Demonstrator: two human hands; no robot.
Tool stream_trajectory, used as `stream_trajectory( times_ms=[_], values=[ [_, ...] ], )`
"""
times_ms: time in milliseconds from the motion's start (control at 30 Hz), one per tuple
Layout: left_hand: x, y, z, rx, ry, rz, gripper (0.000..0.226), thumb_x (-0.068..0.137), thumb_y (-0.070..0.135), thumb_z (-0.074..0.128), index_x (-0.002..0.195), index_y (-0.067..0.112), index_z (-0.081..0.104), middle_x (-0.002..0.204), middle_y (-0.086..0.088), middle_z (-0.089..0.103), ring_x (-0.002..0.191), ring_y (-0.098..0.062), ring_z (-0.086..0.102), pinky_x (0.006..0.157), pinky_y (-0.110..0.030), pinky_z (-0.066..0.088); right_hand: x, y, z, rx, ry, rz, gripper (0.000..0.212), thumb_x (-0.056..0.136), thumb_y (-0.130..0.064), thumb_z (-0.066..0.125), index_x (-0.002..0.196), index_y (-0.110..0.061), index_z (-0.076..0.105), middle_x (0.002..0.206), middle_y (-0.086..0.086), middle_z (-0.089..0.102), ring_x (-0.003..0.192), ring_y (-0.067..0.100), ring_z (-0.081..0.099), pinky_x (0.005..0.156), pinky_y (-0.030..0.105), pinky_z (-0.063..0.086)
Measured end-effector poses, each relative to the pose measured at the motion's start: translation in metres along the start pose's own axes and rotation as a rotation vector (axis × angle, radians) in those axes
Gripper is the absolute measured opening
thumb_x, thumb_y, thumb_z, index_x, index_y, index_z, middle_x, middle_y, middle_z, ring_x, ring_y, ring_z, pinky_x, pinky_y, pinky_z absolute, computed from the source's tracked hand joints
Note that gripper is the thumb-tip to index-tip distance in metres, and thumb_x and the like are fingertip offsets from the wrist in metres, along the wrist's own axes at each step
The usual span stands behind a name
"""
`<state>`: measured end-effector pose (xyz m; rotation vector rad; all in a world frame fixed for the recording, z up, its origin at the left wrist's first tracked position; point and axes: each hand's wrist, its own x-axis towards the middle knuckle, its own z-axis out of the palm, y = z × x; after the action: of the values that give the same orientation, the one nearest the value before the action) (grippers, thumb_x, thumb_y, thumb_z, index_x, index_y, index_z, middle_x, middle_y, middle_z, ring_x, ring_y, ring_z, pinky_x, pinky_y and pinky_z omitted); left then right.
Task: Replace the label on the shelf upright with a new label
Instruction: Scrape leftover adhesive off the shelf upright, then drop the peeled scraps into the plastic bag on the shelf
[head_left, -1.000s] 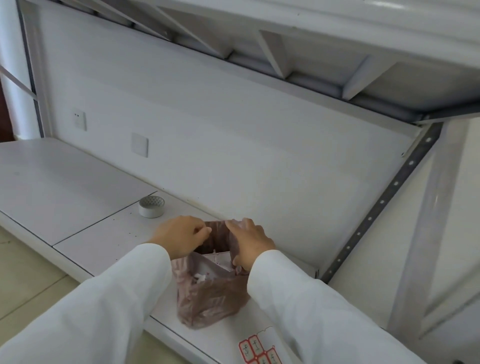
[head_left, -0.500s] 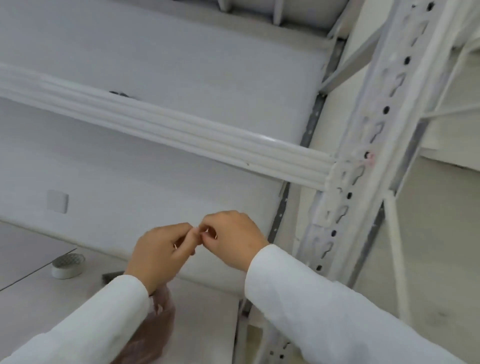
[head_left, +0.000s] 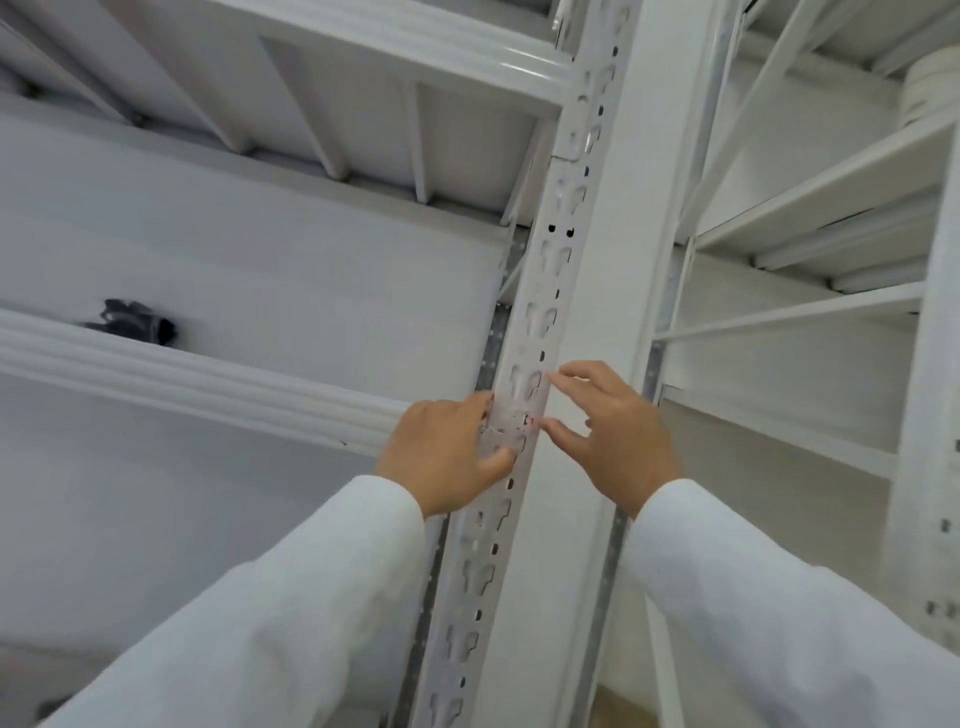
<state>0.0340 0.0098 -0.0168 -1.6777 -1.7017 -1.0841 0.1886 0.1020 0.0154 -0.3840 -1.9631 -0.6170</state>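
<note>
The white slotted shelf upright (head_left: 558, 249) runs up the middle of the head view. A small translucent label (head_left: 511, 418) with a red mark at its right edge lies on the upright's slotted face. My left hand (head_left: 447, 457) grips the upright's left edge, fingertips on the label's left side and thumb just below it. My right hand (head_left: 608, 436) has its fingers spread, with index fingertip and thumb touching the label's right edge at the upright's corner. Both arms are in white sleeves.
A white shelf beam (head_left: 208, 379) meets the upright from the left at hand height. A black object (head_left: 137, 325) lies on that shelf. Another beam and shelf underside are overhead. Neighbouring white shelves (head_left: 810, 208) stand on the right, with a white roll (head_left: 930, 88) at the top.
My view swung up from the lower shelf and its brownish bag to the upright. Both hands rose from the bag, met in front of me, and now rest on the upright at the label.
</note>
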Motion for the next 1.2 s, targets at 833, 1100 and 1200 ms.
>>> stream_trajectory(
  times_ms=[833, 1100, 1200],
  values=[
    [-0.004, -0.004, 0.01, -0.068, 0.065, -0.052, 0.044, 0.087, 0.036, 0.046, 0.129, 0.022, 0.048, 0.109, 0.001, 0.063, 0.106, -0.02, 0.052, 0.099, -0.026, 0.028, 0.021, 0.003, 0.015, -0.468, 0.209, -0.444, 0.018, 0.078, -0.019, 0.052, 0.065, -0.012, 0.062, 0.063, 0.0, 0.054, 0.046, 0.018, 0.042, 0.05, 0.021, 0.027],
    [-0.004, -0.01, 0.013, -0.09, 0.079, -0.031, 0.046, 0.087, 0.04, 0.047, 0.131, 0.024, 0.047, 0.115, 0.003, 0.061, 0.111, -0.02, 0.049, 0.102, -0.027, 0.027, 0.025, 0.005, 0.018, -0.386, 0.243, -0.42, 0.021, 0.086, -0.014, 0.053, 0.066, -0.01, 0.06, 0.062, 0.003, 0.051, 0.048, 0.02, 0.044, 0.061, 0.025, 0.037],
    [-0.004, -0.013, 0.014, -0.087, 0.071, -0.017, 0.047, 0.088, 0.041, 0.047, 0.132, 0.025, 0.045, 0.116, 0.004, 0.061, 0.111, -0.018, 0.049, 0.102, -0.027, 0.028, 0.029, 0.001, 0.016, -0.251, 0.221, -0.241, 0.025, 0.086, -0.015, 0.048, 0.065, -0.01, 0.06, 0.063, 0.003, 0.054, 0.047, 0.02, 0.046, 0.042, 0.029, 0.042]
  ],
)
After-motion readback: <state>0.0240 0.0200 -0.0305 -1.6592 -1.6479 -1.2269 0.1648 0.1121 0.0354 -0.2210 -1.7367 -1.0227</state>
